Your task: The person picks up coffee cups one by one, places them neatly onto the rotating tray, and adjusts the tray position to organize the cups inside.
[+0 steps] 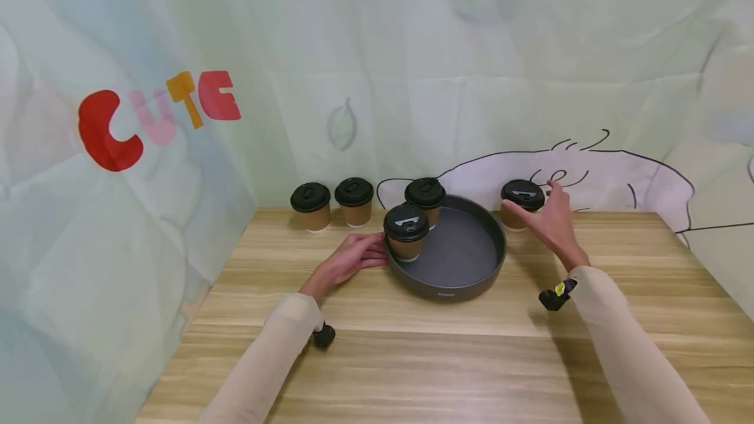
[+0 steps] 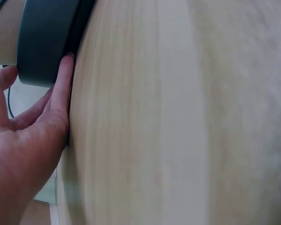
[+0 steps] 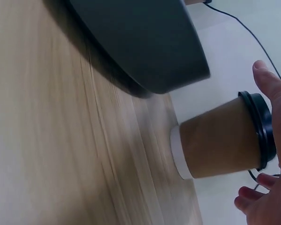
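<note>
Left hand (image 1: 353, 257) straight-fingered against round matte-grey pan (image 1: 450, 289), right hand (image 1: 555, 222) spread around black-lidded brown paper cup (image 3: 221, 139), wood-grain tabletop's (image 1: 436, 358) far edge

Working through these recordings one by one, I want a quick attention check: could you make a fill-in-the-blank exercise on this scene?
1. The hand touching the round pan is the person's ____ hand.
2. The right hand is spread around a cup whose lid is ____.
3. Counting the front cup, the pan holds ____ cups.
4. The orange letter on the backdrop is ____.

Missing words: left; black; two; T.
</note>
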Demonstrator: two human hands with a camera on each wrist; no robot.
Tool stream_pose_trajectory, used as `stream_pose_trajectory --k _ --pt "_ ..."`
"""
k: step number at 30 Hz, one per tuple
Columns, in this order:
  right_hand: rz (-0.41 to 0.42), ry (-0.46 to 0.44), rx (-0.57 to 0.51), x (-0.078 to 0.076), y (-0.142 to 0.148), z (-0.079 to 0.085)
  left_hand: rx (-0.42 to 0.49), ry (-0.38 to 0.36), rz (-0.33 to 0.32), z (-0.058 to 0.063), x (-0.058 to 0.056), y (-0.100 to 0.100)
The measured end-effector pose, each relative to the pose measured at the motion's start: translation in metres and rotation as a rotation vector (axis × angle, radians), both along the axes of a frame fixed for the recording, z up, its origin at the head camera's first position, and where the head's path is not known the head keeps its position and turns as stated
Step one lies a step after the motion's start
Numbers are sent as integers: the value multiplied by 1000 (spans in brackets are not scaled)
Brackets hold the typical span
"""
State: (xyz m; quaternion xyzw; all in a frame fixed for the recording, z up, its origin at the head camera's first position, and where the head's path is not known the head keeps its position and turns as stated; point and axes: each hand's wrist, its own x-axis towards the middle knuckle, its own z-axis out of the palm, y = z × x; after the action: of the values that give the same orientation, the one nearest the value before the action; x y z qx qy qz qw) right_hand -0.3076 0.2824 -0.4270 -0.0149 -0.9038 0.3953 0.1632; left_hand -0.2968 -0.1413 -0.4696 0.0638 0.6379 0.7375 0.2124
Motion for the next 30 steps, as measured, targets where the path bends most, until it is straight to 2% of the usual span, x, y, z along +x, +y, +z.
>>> stream_pose_trajectory --k 6,11,23,30 --pt "-18 6 -37 -15 -8 -7 4 13 -12 -1 -2 2" --pt "-15 -1 -86 -22 -13 -14 2 10 9 -2 -2 1" --pt "9 34 -123 -20 -9 -18 -9 10 20 0 1 0" --pt "22 49 -100 -17 -3 -12 -9 6 14 1 1 0"
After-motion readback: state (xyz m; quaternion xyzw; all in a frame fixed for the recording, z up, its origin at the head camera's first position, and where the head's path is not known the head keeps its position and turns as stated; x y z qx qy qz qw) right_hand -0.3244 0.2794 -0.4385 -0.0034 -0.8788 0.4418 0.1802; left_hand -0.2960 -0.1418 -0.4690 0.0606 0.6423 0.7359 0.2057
